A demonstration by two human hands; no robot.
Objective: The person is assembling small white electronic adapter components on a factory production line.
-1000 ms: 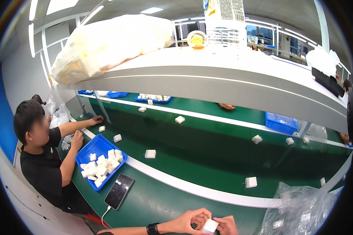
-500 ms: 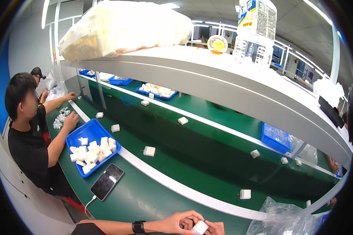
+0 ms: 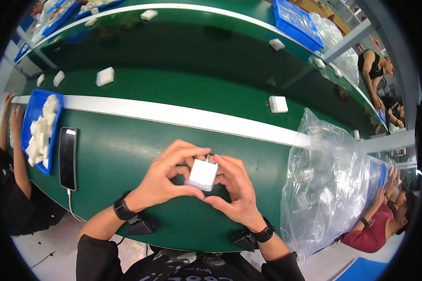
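White block (image 3: 203, 174) held two-handed above the green table (image 3: 112, 136).
From where I stand, a blue tray (image 3: 35, 101) holds white pieces (image 3: 43, 130) beside a phone (image 3: 68, 157), both likely set aside for working room. The left hand (image 3: 159, 175) has its grip clamped on the block's left side, presumably to steady it. The block's metal prongs (image 3: 208, 158) point out toward the white rail (image 3: 173, 114); its long axis, hard to judge at this angle, seems to run the same way. The right hand (image 3: 239, 192) has its grip clamped on the opposite side, short of a clear plastic bag (image 3: 328, 178).
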